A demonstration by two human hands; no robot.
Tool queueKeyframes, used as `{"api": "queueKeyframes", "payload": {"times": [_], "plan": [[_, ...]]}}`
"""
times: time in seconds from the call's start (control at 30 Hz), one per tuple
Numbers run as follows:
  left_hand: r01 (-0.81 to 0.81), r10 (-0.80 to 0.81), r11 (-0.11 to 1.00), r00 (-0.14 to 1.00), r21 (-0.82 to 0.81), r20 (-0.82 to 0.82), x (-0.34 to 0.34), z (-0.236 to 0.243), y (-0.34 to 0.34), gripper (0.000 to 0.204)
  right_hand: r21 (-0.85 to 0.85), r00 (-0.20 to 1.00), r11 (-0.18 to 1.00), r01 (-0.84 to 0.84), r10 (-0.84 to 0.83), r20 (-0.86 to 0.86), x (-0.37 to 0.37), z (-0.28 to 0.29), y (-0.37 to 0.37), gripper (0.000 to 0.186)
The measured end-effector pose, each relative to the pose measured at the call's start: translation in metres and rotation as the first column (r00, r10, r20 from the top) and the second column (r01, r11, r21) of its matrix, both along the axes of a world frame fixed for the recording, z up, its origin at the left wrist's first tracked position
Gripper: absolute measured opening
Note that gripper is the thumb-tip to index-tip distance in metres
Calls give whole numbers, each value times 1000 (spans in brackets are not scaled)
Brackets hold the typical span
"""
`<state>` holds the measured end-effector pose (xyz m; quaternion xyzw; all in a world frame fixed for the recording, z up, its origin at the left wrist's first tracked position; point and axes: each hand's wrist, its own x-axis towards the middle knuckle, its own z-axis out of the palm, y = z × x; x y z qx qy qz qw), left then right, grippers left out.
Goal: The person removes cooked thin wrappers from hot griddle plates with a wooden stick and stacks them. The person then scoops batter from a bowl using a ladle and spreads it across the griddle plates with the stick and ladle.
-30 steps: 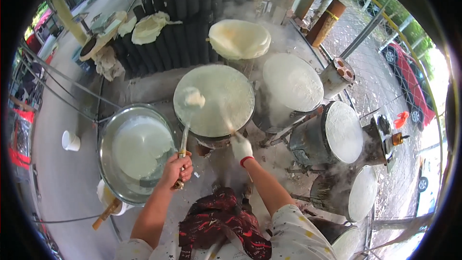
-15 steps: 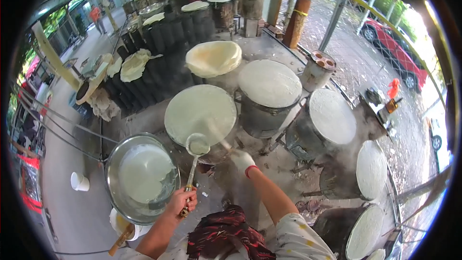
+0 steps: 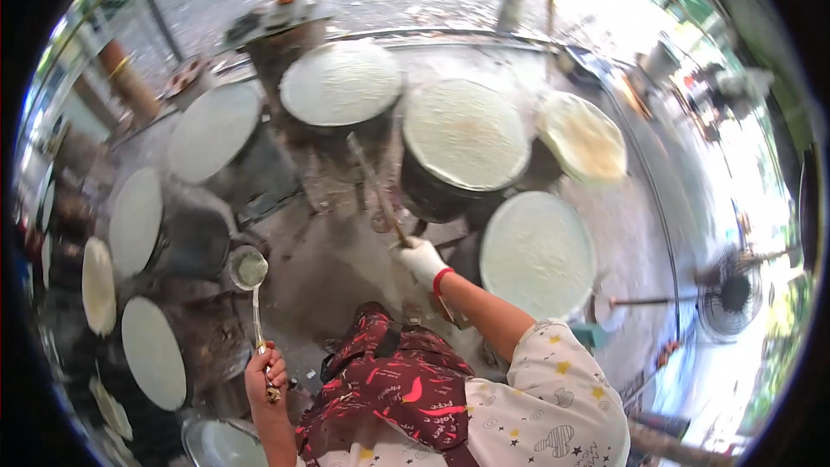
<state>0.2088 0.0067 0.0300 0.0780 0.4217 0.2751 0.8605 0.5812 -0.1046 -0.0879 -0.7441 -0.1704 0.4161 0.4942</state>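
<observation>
Head view: left hand (image 3: 266,374) bare, grip closed round the ladle (image 3: 249,269); pale liquid in its bowl, held out at left. Metal basin (image 3: 195,443) at lower edge. Right hand (image 3: 421,261) white-gloved, red band at wrist, grip closed on a stick (image 3: 375,184) pointing forward, left of a dark drum stove (image 3: 437,195), pale coating on top. Browned sheet (image 3: 584,140) just right.

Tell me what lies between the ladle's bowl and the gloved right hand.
In the head view, a stretch of brownish floor shows between the ladle's bowl and the right hand.
</observation>
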Motion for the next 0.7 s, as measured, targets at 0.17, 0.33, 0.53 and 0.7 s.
{"api": "queueKeyframes", "payload": {"times": [0.17,0.33,0.53,0.7], "plan": [[190,-188,981,981,-43,52,113,18,-15,18,50,805,804,592,-587,-86,121,16,-98,15],[340,-330,938,935,-64,129,174,43,-27,20,-69,673,671,738,-739,11,236,5,-138,23],[405,-403,912,914,-64,35,193,51,-12,20,-182,675,672,718,-607,420,340,-25,-117,43],[430,-434,901,897,-57,-86,204,44,24,19,-281,576,504,816,-681,452,340,-1,-92,48]]}}
